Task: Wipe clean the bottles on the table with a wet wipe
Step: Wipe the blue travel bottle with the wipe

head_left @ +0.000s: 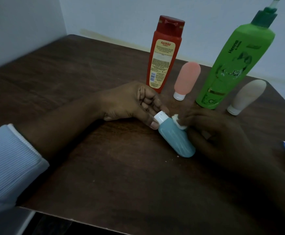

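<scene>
Blue bottle (176, 138) lying on table (104, 167); left hand (133, 102) pinches its white cap, right hand (223, 133) presses folded wipe (179, 122) against shoulder. Red, pink, green, beige bottles stand behind, likely still unwiped.

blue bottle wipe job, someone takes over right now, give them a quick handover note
Left hand pinches the blue bottle at its white cap; the bottle lies on the table.
Right hand holds the wet wipe against its shoulder.
Red bottle, pink bottle, green pump bottle and beige bottle stand behind.
Done: blue under way.
To do: finish it; whether the other four are wiped cannot be told.
</scene>
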A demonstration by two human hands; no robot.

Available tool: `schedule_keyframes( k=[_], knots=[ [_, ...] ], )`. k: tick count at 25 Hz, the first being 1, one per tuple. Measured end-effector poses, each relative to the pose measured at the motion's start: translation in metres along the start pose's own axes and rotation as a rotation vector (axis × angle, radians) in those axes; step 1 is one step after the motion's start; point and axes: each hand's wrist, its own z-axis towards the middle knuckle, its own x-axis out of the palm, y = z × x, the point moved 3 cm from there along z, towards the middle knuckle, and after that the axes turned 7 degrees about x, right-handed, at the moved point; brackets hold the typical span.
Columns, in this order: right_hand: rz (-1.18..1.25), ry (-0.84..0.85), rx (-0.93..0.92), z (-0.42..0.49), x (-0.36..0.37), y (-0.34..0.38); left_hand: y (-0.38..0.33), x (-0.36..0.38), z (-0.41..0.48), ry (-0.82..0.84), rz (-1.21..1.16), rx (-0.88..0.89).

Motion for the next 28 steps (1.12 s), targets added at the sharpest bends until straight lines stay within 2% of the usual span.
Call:
schedule_keyframes(
  k=[5, 9, 14, 20, 23, 27, 28],
  knots=[
    [-0.155, 0.063, -0.216, 0.001, 0.010, 0.013, 0.001, 0.000, -0.002, 0.009, -0.014, 0.033],
    [-0.124, 0.047, -0.036, 0.007, 0.005, -0.007, 0.001, 0.000, 0.000, -0.009, 0.007, 0.039],
    [-0.180, 0.078, -0.255, -0.001, 0.007, 0.010, 0.001, 0.000, -0.002, 0.002, 0.012, 0.036],
    [-0.184, 0.057, -0.123, 0.003, 0.002, -0.008, 0.001, 0.001, 0.000, -0.014, 0.003, 0.037],
    [-0.148, 0.043, -0.204, 0.000, 0.003, 0.009, 0.000, 0.001, 0.000, -0.009, -0.006, 0.038],
    [-0.180, 0.121, -0.405, 0.000, 0.010, 0.022, 0.001, 0.003, 0.000, -0.023, -0.009, 0.046],
    [-0.183, 0.107, -0.393, 0.002, 0.009, 0.017, 0.001, 0.004, 0.000, -0.024, -0.006, 0.050]
  ],
)
